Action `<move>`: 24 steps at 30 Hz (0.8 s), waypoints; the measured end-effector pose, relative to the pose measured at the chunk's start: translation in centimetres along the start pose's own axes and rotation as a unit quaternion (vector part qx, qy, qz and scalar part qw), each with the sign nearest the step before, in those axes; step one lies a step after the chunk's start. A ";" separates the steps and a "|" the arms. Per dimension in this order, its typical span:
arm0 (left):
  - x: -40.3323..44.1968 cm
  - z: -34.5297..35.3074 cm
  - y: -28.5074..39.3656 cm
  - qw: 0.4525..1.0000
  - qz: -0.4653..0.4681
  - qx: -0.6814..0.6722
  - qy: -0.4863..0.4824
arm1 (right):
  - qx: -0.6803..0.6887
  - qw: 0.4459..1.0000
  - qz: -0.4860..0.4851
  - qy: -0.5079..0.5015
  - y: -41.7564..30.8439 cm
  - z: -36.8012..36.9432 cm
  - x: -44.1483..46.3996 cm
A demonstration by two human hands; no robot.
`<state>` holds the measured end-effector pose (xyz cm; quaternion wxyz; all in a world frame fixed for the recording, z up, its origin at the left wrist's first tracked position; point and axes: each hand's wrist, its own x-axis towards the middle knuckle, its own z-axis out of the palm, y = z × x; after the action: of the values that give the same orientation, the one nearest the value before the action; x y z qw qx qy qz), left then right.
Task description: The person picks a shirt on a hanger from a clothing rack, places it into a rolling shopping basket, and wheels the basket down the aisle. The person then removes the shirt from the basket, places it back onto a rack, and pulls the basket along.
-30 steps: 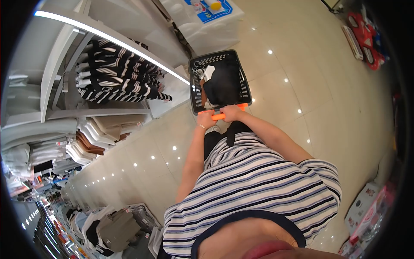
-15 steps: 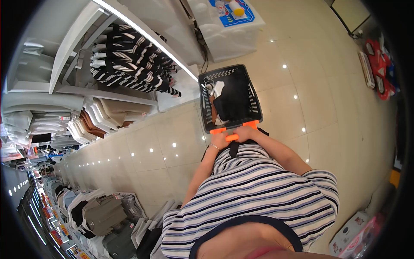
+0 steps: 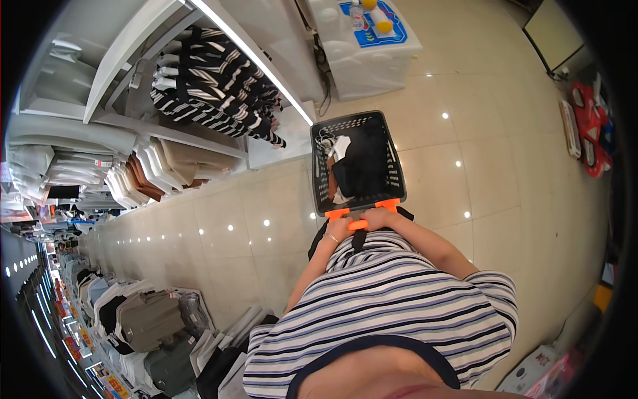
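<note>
Caution: the lit shelf edge (image 3: 266, 76) ends just beside the far-left corner of the black shopping basket (image 3: 397, 176), held before the person's waist; a leftward swing could cause contact. Thin white loops (image 3: 324, 141) inside that corner could snag in the perforated wall. The left hand (image 3: 339, 229) and right hand (image 3: 377, 217) are clamped on the orange handle (image 3: 357, 225) at the near edge; uneven grip could tilt the basket. Labels: yellow price sign (image 3: 114, 386), lower left, and printed package (image 3: 528, 371), lower right: illegible.
</note>
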<state>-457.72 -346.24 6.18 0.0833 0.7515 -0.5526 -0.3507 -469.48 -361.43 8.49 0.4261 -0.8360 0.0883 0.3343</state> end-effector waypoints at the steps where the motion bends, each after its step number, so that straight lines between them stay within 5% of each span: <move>1: -0.1 -0.1 0.0 1.000 -0.006 -0.001 -0.003 | -0.002 1.000 -0.001 -0.008 -0.1 -0.2 0.1; 24: -6.3 1.7 -1.9 0.988 -0.117 -0.086 0.048 | -0.029 0.988 -0.125 -0.091 -2.5 1.6 4.6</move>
<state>-458.23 -339.50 6.67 0.1325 0.8170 -0.4240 -0.3677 -465.68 -357.97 6.56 0.4463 -0.8185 -0.0658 0.3557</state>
